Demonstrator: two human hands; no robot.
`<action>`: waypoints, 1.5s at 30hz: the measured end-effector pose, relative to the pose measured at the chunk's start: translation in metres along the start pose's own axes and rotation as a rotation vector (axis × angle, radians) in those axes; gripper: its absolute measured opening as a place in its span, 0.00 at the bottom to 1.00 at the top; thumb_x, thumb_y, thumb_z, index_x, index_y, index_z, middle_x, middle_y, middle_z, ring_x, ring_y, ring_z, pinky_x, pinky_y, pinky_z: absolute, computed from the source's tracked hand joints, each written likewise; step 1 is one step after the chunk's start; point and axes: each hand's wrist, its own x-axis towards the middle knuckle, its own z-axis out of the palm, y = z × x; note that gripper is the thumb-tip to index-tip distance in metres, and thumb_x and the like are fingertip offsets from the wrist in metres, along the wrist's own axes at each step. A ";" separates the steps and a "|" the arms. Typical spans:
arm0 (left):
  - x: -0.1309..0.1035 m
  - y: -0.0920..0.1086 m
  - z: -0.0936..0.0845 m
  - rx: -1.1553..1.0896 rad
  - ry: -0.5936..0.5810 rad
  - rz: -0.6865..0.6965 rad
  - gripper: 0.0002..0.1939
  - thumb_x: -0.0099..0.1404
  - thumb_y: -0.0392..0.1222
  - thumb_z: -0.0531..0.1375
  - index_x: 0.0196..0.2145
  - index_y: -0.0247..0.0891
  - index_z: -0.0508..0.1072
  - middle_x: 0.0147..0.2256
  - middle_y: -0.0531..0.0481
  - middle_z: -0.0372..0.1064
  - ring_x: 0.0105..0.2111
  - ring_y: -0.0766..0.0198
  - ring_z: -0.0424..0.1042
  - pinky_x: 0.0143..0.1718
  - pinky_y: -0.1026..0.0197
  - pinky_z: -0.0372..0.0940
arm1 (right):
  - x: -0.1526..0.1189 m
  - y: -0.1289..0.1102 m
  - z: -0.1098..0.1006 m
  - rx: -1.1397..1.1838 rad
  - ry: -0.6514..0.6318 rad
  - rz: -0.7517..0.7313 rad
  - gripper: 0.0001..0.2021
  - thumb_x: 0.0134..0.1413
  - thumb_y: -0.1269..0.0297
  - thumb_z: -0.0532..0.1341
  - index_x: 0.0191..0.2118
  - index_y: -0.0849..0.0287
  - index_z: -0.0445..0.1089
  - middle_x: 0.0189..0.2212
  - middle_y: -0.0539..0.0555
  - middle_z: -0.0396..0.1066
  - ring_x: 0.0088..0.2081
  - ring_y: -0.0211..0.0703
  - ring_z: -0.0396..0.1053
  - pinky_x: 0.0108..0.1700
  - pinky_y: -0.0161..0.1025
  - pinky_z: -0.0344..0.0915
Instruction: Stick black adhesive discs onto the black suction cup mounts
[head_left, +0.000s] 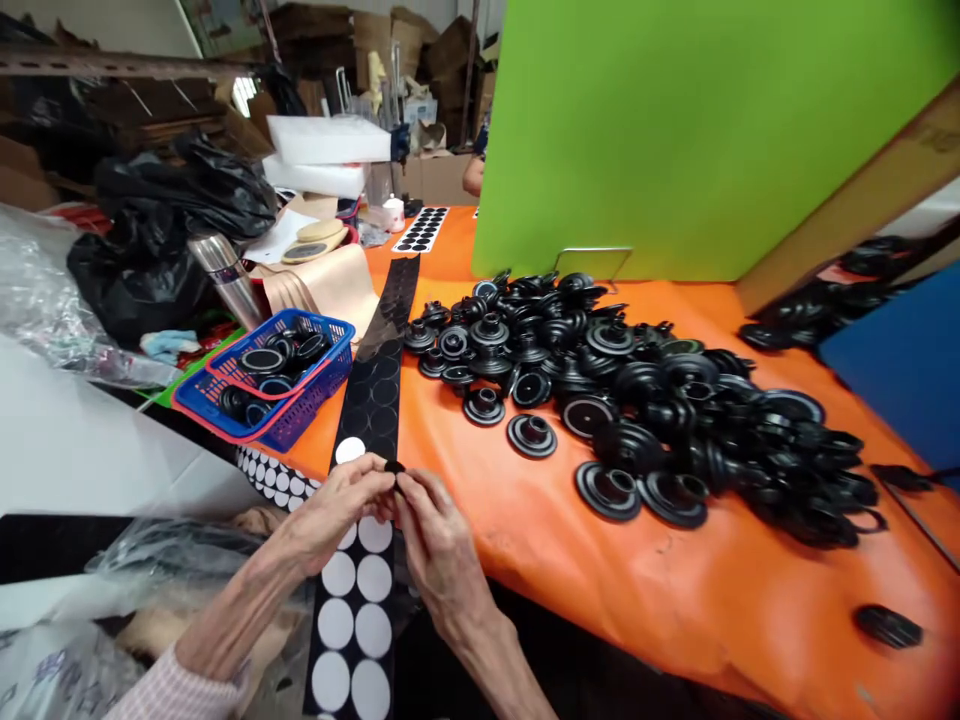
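While hovering over the black die-cut strip [375,420], the left hand [341,515] and right hand [435,535] are pinching a small black disc [394,467] together between fingertips. Black rubber parts [637,400] are lying piled on the orange table [675,590], a blue basket [281,375] sitting left.

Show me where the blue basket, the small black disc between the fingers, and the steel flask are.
blue basket [324,385]: head view, on its front wall.
small black disc [394,466]: head view, on its top edge.
steel flask [229,280]: head view, on its body.
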 end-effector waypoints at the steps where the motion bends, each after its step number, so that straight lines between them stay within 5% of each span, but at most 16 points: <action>1: 0.002 0.002 0.008 -0.035 -0.030 -0.006 0.13 0.54 0.48 0.64 0.30 0.36 0.69 0.26 0.52 0.66 0.28 0.67 0.65 0.33 0.64 0.61 | -0.002 0.000 -0.005 0.076 0.025 0.073 0.13 0.61 0.63 0.53 0.49 0.55 0.68 0.49 0.60 0.69 0.47 0.47 0.72 0.45 0.44 0.72; 5: 0.020 0.010 0.031 0.208 -0.137 0.024 0.13 0.58 0.50 0.61 0.32 0.36 0.73 0.27 0.49 0.69 0.27 0.63 0.68 0.32 0.62 0.62 | 0.002 0.005 -0.034 0.294 0.213 0.420 0.12 0.57 0.53 0.58 0.37 0.57 0.67 0.33 0.53 0.71 0.33 0.41 0.71 0.36 0.39 0.71; 9: 0.065 0.026 0.057 0.583 0.187 0.413 0.07 0.58 0.45 0.62 0.32 0.40 0.74 0.36 0.45 0.70 0.39 0.55 0.69 0.47 0.56 0.60 | 0.009 0.007 -0.067 0.331 0.450 0.468 0.14 0.53 0.50 0.61 0.31 0.56 0.64 0.26 0.48 0.66 0.29 0.38 0.65 0.33 0.35 0.66; 11: 0.092 0.030 0.075 0.632 0.231 0.484 0.08 0.56 0.40 0.64 0.35 0.40 0.73 0.42 0.43 0.68 0.46 0.49 0.66 0.53 0.53 0.55 | 0.005 0.005 -0.082 0.360 0.426 0.469 0.13 0.53 0.50 0.62 0.32 0.55 0.65 0.28 0.48 0.66 0.30 0.38 0.65 0.35 0.34 0.66; 16: 0.131 0.027 0.101 0.501 0.127 0.394 0.11 0.52 0.34 0.65 0.34 0.39 0.69 0.49 0.41 0.64 0.57 0.43 0.56 0.58 0.49 0.47 | -0.019 0.005 -0.111 0.285 0.229 0.477 0.11 0.54 0.52 0.61 0.34 0.55 0.71 0.37 0.52 0.67 0.31 0.37 0.66 0.34 0.34 0.66; 21: 0.108 0.026 0.073 0.361 0.030 0.261 0.09 0.57 0.41 0.63 0.32 0.38 0.65 0.35 0.45 0.67 0.42 0.54 0.69 0.47 0.50 0.63 | -0.031 0.011 -0.116 0.195 0.219 0.443 0.11 0.55 0.53 0.60 0.35 0.55 0.72 0.30 0.51 0.71 0.34 0.42 0.70 0.36 0.35 0.68; 25: 0.068 0.018 0.052 -0.161 -0.142 -0.010 0.13 0.58 0.45 0.64 0.38 0.38 0.67 0.34 0.48 0.70 0.32 0.61 0.72 0.35 0.56 0.69 | -0.029 0.008 -0.108 0.077 0.165 0.346 0.10 0.57 0.56 0.59 0.39 0.54 0.72 0.33 0.53 0.72 0.36 0.43 0.71 0.38 0.37 0.68; 28: 0.045 0.008 0.047 -0.476 -0.144 -0.163 0.14 0.60 0.49 0.63 0.37 0.36 0.70 0.36 0.46 0.71 0.33 0.61 0.72 0.30 0.61 0.68 | -0.026 0.002 -0.102 0.068 0.142 0.347 0.09 0.56 0.57 0.60 0.40 0.54 0.69 0.27 0.49 0.68 0.29 0.40 0.68 0.34 0.37 0.67; 38: 0.013 -0.008 0.044 -0.368 -0.157 -0.057 0.14 0.64 0.46 0.60 0.43 0.34 0.74 0.42 0.41 0.72 0.35 0.61 0.72 0.33 0.60 0.69 | -0.017 -0.012 -0.088 0.528 0.134 0.623 0.13 0.50 0.52 0.65 0.30 0.56 0.68 0.26 0.47 0.65 0.30 0.35 0.63 0.35 0.32 0.63; 45: 0.007 -0.015 0.044 -0.352 -0.229 -0.067 0.16 0.64 0.44 0.59 0.48 0.35 0.74 0.47 0.39 0.72 0.41 0.55 0.73 0.38 0.54 0.71 | -0.016 -0.006 -0.066 0.458 0.289 0.548 0.11 0.49 0.54 0.65 0.28 0.57 0.71 0.46 0.54 0.65 0.49 0.44 0.65 0.49 0.39 0.63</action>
